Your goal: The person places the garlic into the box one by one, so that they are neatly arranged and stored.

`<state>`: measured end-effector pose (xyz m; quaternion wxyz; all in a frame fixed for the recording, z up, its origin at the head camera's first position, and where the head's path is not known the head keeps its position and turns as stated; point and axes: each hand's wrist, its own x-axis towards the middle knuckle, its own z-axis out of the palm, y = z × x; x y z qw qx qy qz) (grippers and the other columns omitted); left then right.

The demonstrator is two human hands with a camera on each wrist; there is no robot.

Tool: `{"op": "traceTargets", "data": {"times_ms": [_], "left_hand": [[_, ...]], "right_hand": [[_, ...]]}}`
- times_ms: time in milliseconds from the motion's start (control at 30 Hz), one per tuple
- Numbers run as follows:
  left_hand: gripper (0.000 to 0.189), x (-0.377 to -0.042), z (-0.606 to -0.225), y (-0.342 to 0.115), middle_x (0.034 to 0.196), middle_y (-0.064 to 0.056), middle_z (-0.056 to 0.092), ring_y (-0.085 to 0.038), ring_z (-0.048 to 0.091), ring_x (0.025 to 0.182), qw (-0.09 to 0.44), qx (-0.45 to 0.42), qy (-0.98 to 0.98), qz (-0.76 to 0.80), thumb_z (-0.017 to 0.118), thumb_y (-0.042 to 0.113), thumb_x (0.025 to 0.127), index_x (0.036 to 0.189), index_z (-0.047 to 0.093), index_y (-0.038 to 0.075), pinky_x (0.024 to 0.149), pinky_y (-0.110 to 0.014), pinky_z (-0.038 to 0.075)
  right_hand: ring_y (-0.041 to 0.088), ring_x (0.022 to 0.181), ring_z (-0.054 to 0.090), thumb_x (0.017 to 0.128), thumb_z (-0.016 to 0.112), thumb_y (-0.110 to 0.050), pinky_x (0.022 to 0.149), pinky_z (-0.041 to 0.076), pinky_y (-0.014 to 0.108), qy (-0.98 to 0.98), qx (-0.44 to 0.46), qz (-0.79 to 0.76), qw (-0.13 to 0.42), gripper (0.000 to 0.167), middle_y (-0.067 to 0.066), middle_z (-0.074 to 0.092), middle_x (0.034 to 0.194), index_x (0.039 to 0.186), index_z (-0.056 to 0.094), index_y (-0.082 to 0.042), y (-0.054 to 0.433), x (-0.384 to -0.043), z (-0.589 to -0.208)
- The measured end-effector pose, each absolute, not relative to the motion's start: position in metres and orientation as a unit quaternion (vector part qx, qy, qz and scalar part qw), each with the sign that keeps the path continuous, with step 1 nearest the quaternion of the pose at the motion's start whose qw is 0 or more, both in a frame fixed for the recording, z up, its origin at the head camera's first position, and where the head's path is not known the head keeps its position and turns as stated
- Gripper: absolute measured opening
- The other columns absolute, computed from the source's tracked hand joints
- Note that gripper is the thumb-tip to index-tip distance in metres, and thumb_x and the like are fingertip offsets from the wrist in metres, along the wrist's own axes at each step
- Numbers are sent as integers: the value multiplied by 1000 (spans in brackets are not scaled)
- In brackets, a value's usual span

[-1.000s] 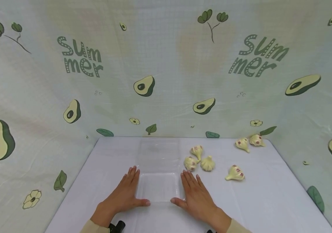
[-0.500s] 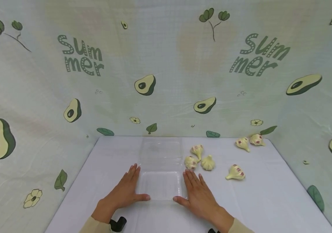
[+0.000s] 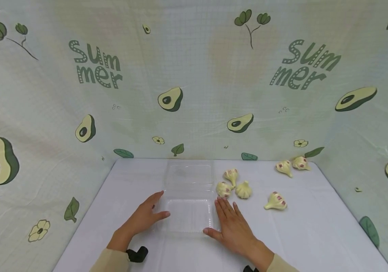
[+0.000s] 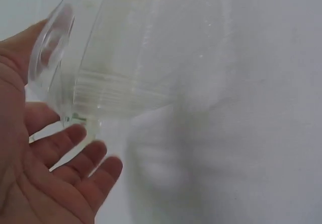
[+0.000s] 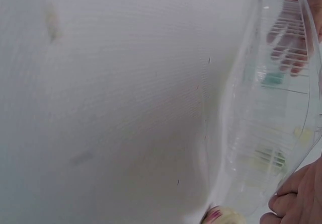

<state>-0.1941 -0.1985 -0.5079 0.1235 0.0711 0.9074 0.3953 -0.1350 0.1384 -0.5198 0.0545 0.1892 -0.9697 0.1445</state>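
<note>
Cloth says "summer" twice, clear box on the counter
Left hand at its left side has thumb and fingers wide apart, right hand opposite has straight fingers; the box's see-through edges are honestly tough to make out.

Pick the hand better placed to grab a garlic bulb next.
Probably the right hand: it lies beside the clear container, its fingertips close to the nearest garlic bulb. The left hand is at the container's opposite side.
</note>
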Motion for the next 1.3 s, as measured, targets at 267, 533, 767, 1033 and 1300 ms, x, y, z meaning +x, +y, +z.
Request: {"op": "traceTargets", "data": {"times_ms": [267, 533, 767, 1033, 1300], "left_hand": [[64, -208, -509, -213, 150, -15, 58, -27, 61, 127, 133, 57, 840, 524, 77, 17, 97, 156, 53, 14, 97, -34, 58], [71, -213, -514, -214, 137, -22, 51, -20, 62, 95, 160, 38, 774, 611, 74, 3, 96, 161, 44, 7, 79, -27, 59], [73, -215, -516, -217, 127, -17, 51, -19, 60, 91, 169, 23, 752, 637, 73, 5, 97, 163, 41, 9, 75, -29, 60], [67, -216, -512, -221, 118, -10, 54, -18, 61, 94, 191, 38, 742, 642, 65, 5, 103, 164, 36, 8, 74, -29, 62], [69, -219, -515, -224, 117, -10, 54, -17, 61, 92, 200, 38, 741, 640, 64, 0, 101, 164, 36, 7, 74, -28, 63]], "right_hand": [[36, 158, 32, 96, 57, -72, 127, 24, 63, -970, 186, 148, 45, 101, 22, 37, 167, 158, 41, 5, 138, -134, -519], [37, 157, 34, 96, 54, -75, 127, 26, 63, -969, 187, 150, 57, 102, 23, 39, 166, 157, 42, 6, 138, -134, -518], [38, 156, 34, 96, 54, -75, 126, 26, 63, -968, 188, 157, 60, 102, 23, 40, 165, 157, 43, 6, 140, -134, -518], [38, 157, 32, 96, 56, -74, 127, 25, 63, -968, 189, 154, 59, 102, 23, 39, 166, 157, 42, 6, 141, -134, -521], [36, 159, 30, 96, 53, -76, 128, 22, 63, -971, 185, 145, 45, 103, 22, 36, 167, 159, 40, 4, 141, -135, -522]]}}
